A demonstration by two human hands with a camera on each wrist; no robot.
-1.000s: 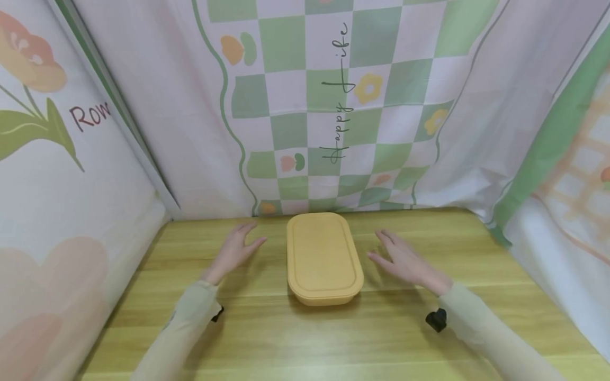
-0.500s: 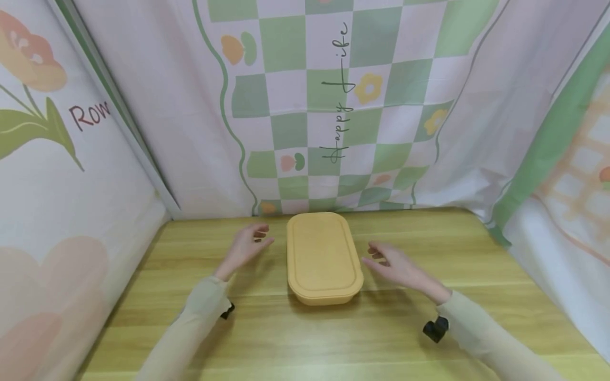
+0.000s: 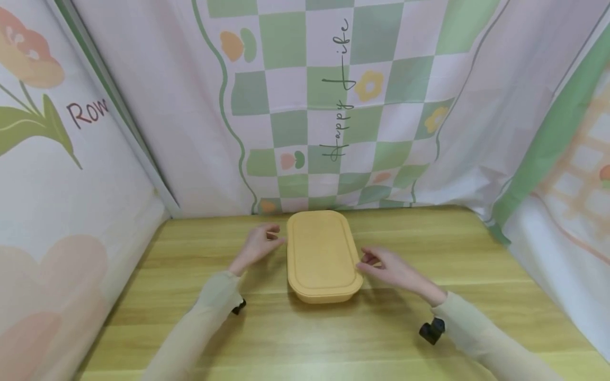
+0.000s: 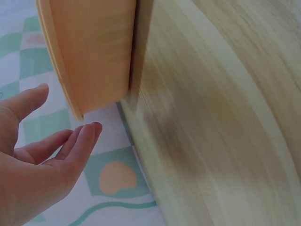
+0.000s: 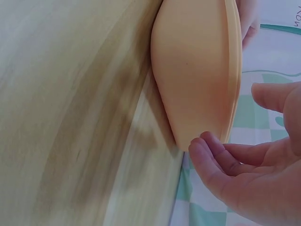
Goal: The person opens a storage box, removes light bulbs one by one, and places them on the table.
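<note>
"What's at the centre of it?"

"One yellow box (image 3: 323, 256), lying flat near the back edge of the bench (image 3: 305, 344), its long sides running away from the person. One lid (image 3: 324, 248) is on top, in the same yellow."

"And hands? How many?"

"Two, one on each side, with the box between them. The left hand (image 3: 259, 242) is just beside the left long side, fingers loosely bent, a wide gap between thumb and fingertips. Its wrist view shows the thumb clear of the rim."

"The right hand (image 3: 391, 269)?"

"By the right long side, nearer the front corner. Fingers gently bent, thumb spread from them, grasping nothing. I can't tell whether a fingertip touches the box; in the right wrist view the fingers cover its lower corner."

"Anything blocking the sight there?"

"The box itself, which hides most of the other hand from that camera."

"Further out?"

"Two pale sleeves, left sleeve (image 3: 200, 317) and right sleeve (image 3: 491, 330), and two small black gadgets (image 3: 432, 331), one under each wrist. Behind the bench hangs a green-and-white checked curtain (image 3: 329, 106) reading 'Happy Life'; printed cloth (image 3: 109, 174) closes both sides."
</note>
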